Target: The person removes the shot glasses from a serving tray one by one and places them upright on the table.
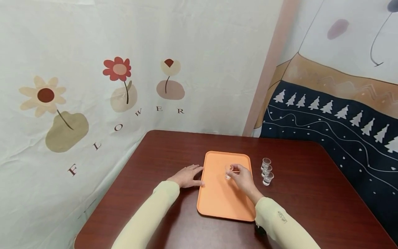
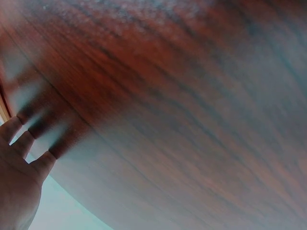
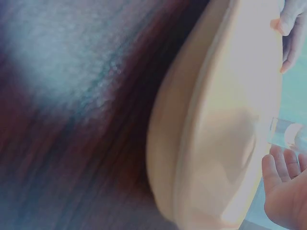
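Note:
A small clear shot glass (image 1: 228, 173) is on or just above the middle of the orange tray (image 1: 217, 204). My right hand (image 1: 244, 180) pinches it near the rim between thumb and fingers. In the right wrist view the same glass (image 3: 288, 133) shows beside the fingers of that hand (image 3: 287, 196). Whether its base touches the tray is hard to tell. My left hand (image 1: 187, 176) lies with spread, straight fingers at the tray's left edge, the thumb touching the rim. The left wrist view shows only part of this hand (image 2: 19, 182) over the tabletop.
Three more clear shot glasses (image 1: 268, 179) stand in a close row to the right of the tray. The dark red wooden table (image 1: 149, 159) has rounded corners. Behind it hang a white flower-print cloth (image 1: 211, 69) and a dark tree-print cloth (image 1: 311, 124).

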The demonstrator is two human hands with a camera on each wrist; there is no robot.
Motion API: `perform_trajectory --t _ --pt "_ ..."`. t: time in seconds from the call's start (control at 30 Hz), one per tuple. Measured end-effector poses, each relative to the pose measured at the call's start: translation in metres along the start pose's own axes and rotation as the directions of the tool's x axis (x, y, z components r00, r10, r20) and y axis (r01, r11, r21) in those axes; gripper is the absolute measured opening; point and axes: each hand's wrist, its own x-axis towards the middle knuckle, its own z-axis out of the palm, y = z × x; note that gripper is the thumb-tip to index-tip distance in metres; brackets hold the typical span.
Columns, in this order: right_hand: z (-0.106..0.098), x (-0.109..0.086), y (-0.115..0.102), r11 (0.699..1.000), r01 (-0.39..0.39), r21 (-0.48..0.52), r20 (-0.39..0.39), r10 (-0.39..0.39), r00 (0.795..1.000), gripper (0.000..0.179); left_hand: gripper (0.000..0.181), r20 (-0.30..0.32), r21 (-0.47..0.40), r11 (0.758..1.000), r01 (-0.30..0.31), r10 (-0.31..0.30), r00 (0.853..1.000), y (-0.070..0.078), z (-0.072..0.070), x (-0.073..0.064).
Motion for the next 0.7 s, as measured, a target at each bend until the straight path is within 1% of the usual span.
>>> perform_trajectory --t 0.17,0.27,0.47,0.6,0.7 --pt "-0.012 -0.004 -0.003 1.000 -0.008 -0.016 -0.005 0.008 1.000 0.039 0.080 0.000 0.001 1.000 -0.002 0.002 1.000 -0.001 0.000 0.000" --pt "-0.019 -0.007 -0.002 1.000 -0.016 -0.019 -0.010 0.016 1.000 0.039 0.081 0.004 -0.007 1.000 -0.001 0.001 1.000 0.000 0.000 -0.001" --pt "-0.034 -0.016 0.000 0.999 -0.044 0.027 -0.017 0.045 0.999 0.040 0.081 0.015 -0.013 1.000 0.003 -0.002 1.000 0.000 -0.002 -0.002" --pt "-0.043 -0.023 0.002 0.998 -0.034 0.054 -0.030 0.036 0.999 0.040 0.081 0.014 -0.017 1.000 0.000 0.001 1.000 0.000 -0.002 -0.003" --pt "-0.050 -0.028 0.005 0.998 -0.028 0.050 -0.043 0.030 0.999 0.040 0.080 0.015 -0.017 1.000 0.000 0.001 1.000 0.001 -0.001 -0.004"
